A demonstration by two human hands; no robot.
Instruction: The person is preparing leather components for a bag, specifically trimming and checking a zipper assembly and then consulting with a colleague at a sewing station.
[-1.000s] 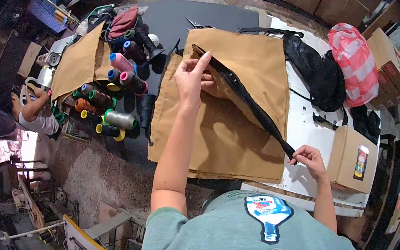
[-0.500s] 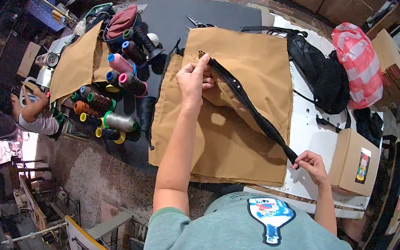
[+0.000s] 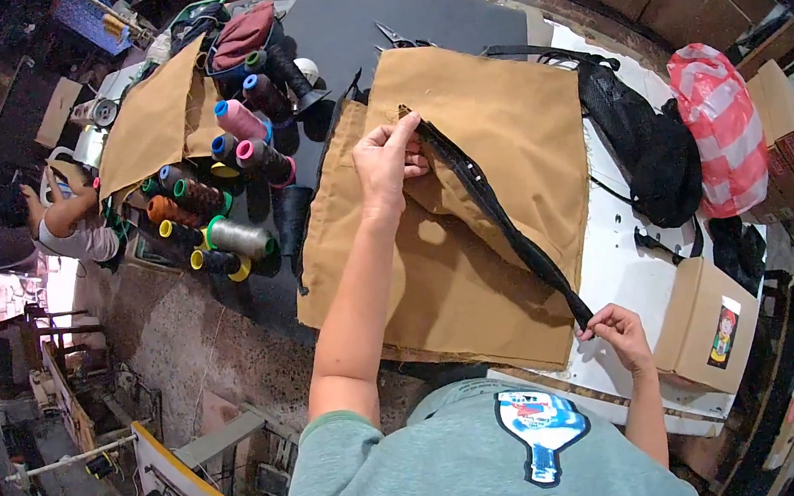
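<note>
A long black zipper (image 3: 511, 223) with small shiny pieces partway along runs slantwise along the edge of a tan fabric panel (image 3: 454, 70). Its upper end is pinched between the thumb and fingers of my left hand (image 3: 390, 164). My right hand (image 3: 621, 337) pinches the lower end, near the panel's lower right corner. Between my hands the zipper is stretched out, and the fabric beside it lifts into a fold. Under it lies more tan fabric (image 3: 455, 310), spread over the table, with a dark strip along its left side.
Several thread cones (image 3: 240, 236) stand and lie at the left, beside another tan cloth (image 3: 146, 130). Scissors (image 3: 402, 39) lie beyond the panel. At the right are a black mesh bag (image 3: 638, 136), a red-and-white checked plastic bag (image 3: 717, 126) and a cardboard box (image 3: 703, 323). Another person (image 3: 72, 220) sits far left.
Both hands keep their pinch on the zipper, which stays stretched between them. The whole view has shifted very slightly.
</note>
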